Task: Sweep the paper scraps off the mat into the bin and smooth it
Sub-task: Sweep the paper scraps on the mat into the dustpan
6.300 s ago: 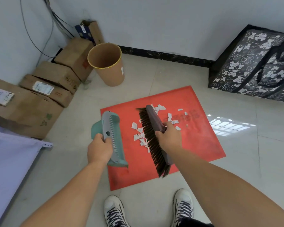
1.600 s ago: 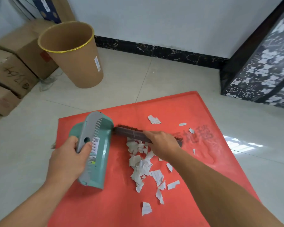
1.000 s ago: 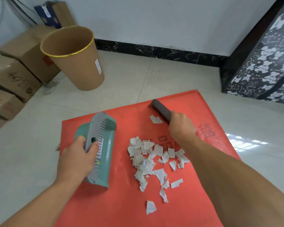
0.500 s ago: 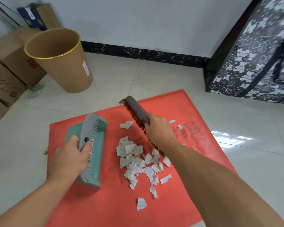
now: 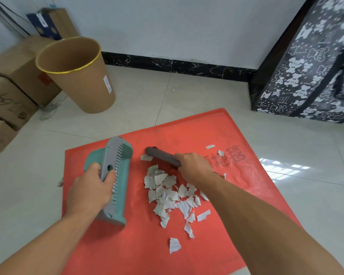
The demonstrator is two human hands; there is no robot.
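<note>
Fingers of the left hand (image 5: 89,187) curl tight around the grey handle of the teal dustpan (image 5: 120,171), which sits at the 9 o'clock side of the red mat (image 5: 147,245), long axis running 12 to 6 o'clock. The right hand (image 5: 193,167) is clenched over the dark brush (image 5: 161,156), whose free end points toward 10 o'clock. Paper scraps (image 5: 167,193) lie heaped on the mat at 5 o'clock of that brush end, between dustpan and right forearm, a few strays at 1 o'clock of the right hand; the brown bin (image 5: 77,76) stands upright at the mat's 10 o'clock.
</note>
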